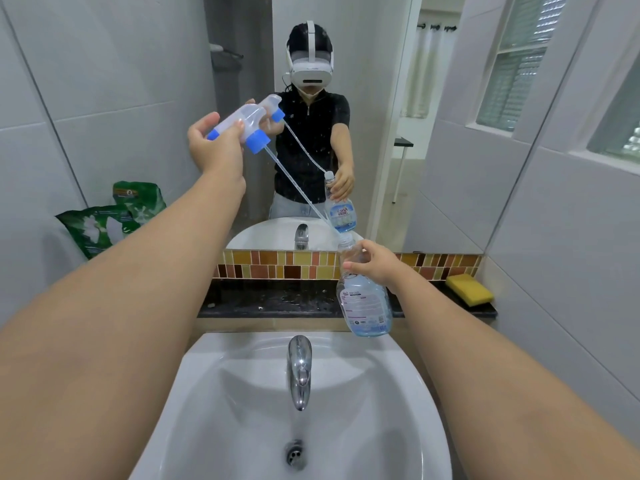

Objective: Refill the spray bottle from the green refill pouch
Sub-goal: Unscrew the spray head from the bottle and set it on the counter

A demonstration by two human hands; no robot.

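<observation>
Sink [207, 427] fills bottom centre, tap [299, 372] over its middle, drain below; basin likely there to catch drips, judging by the bottle held above its back rim. Right hand [379, 268], right of centre, fingers curled round the bottle [363, 299] at its shoulder, just under the open neck; bottle tilts, base toward the frame's lower right, a little pale blue liquid at the bottom, so nearly empty. Left hand [214, 143], upper left, grips the sprayer [251, 128], thumb and fingers wrapped round its clear body, blue collar pointing down-right. Dip tube [298, 192] runs diagonally from the collar down to the bottle neck; its tip looks at or barely inside the neck, cannot tell which. Held high and off to the side probably so the long tube clears the neck without flicking. Step reads as head removal; pouring not yet begun. Pouch [97, 230] stands at left middle against the wall, well apart from both hands, looks unopened though its top is hard to read. Dark ledge [270, 303] behind the sink has open room at centre for setting the sprayer down; sponge [469, 289] sits at its right end. Mirror [381, 98] and tiled wall close behind, side wall and window close on the right, so lift room is mostly up and leftward.
</observation>
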